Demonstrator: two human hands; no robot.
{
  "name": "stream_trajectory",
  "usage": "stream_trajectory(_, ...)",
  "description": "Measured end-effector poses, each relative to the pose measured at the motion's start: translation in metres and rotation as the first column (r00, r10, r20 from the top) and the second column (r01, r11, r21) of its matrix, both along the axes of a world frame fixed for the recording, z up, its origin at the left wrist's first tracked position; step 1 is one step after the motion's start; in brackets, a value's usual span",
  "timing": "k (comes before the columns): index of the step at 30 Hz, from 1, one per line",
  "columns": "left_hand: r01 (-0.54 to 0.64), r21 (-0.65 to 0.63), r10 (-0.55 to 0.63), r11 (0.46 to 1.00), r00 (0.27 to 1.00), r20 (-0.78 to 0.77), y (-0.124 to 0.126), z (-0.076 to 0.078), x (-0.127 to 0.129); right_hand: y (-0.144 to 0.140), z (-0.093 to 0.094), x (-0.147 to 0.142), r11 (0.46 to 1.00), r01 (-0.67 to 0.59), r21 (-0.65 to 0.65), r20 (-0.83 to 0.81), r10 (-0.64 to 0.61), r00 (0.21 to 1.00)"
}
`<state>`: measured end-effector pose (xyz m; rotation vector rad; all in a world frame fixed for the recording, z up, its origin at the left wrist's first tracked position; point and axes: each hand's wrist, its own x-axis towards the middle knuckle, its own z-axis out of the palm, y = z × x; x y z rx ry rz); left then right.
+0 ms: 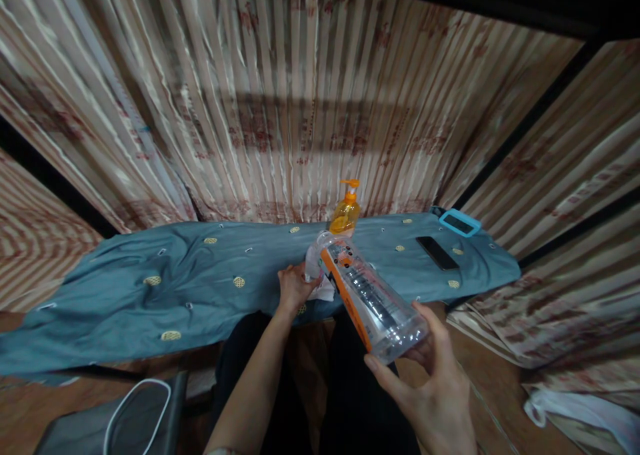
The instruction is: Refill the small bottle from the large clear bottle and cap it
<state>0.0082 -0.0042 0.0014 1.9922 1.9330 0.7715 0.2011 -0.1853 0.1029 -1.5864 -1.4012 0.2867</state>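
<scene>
My right hand (433,375) grips the base of a large clear plastic bottle (383,302) with an orange-edged label. The bottle is tilted, its far end pointing away and to the left. My left hand (295,288) is closed at the near left side of a whitish, see-through thing (313,262) by the bottle's far end. What kind of thing that is, I cannot make out. Just beyond stands an upright pump bottle (346,212), with an orange pump and yellow-orange liquid inside. Some white paper or cloth (323,290) lies beneath the bottle's far end.
A blue-green patterned cloth (200,275) covers the narrow table. At the right lie a black phone (437,252) and a light-blue framed device (459,222). Striped curtains (280,108) hang behind. A grey bag or seat (145,415) with a white cable (165,402) is at lower left.
</scene>
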Motion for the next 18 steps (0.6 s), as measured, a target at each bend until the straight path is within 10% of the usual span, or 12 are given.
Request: stream_trajectory(18,0.010,0.011,-0.010,1.000,1.000,0.019,-0.0025,0.0050,0.0009,-0.0034,-0.0092,-0.0050,0.994,0.104,-0.033,0.083,-0.101,0.991)
